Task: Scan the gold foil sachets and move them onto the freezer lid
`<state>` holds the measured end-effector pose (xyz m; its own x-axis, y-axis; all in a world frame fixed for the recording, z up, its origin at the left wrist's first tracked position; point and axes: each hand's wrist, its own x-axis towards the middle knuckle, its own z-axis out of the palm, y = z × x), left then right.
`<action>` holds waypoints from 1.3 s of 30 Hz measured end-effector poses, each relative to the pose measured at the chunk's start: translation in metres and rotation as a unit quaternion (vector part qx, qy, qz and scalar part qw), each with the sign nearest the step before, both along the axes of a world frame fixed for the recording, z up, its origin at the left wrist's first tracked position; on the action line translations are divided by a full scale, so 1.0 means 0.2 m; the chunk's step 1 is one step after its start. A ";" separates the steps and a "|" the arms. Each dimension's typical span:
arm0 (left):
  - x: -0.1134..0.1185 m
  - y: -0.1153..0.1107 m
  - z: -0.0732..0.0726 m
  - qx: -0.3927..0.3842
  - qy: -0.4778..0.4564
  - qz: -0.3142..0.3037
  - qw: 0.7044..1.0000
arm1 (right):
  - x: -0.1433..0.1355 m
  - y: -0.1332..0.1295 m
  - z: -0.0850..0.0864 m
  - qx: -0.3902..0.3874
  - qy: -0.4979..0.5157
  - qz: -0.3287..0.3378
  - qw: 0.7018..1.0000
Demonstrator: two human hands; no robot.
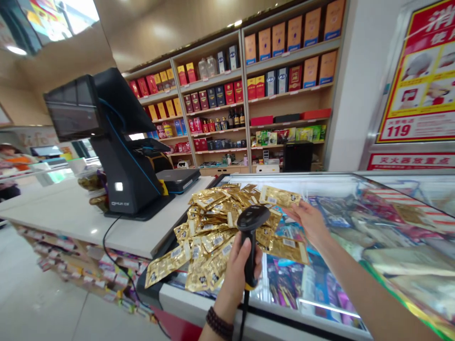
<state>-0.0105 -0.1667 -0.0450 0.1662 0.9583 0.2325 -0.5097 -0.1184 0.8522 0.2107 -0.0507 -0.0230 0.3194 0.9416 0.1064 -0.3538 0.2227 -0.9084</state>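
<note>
My left hand (239, 265) is wrapped round the handle of a black barcode scanner (253, 218), whose cable hangs down past the freezer's front edge. The scanner head points away from me, over the heap. In my right hand (310, 220) is the right end of a gold foil packet (279, 196), pinched between thumb and fingers and raised at the heap's far right side. A white barcode label shows on this packet. Beneath and left of it, a pile of similar gold packets (209, 232) lies on the freezer's glass top, several with barcodes facing up.
A glass-topped freezer (341, 177) with bagged goods inside spreads to the right. On the white counter (71, 203) at left stands a black checkout terminal (128, 156). Shelves (245, 76) of boxed goods line the back wall. A person (12, 166) is at far left.
</note>
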 end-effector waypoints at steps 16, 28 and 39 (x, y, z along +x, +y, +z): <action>-0.02 -0.06 0.05 -0.021 0.002 -0.020 1.000 | -0.03 -0.02 -0.01 -0.011 0.013 0.048 0.999; -0.02 -0.04 0.00 -0.026 0.000 -0.013 1.000 | 0.00 0.02 -0.05 0.001 0.014 0.063 0.998; -0.02 -0.03 -0.02 -0.012 -0.005 0.010 1.000 | 0.00 0.01 -0.04 0.001 0.003 0.057 0.998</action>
<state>-0.0142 -0.1731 -0.0489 0.1444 0.9669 0.2103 -0.5161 -0.1077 0.8497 0.2101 -0.0488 -0.0309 0.2113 0.9717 0.1061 -0.3821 0.1820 -0.9060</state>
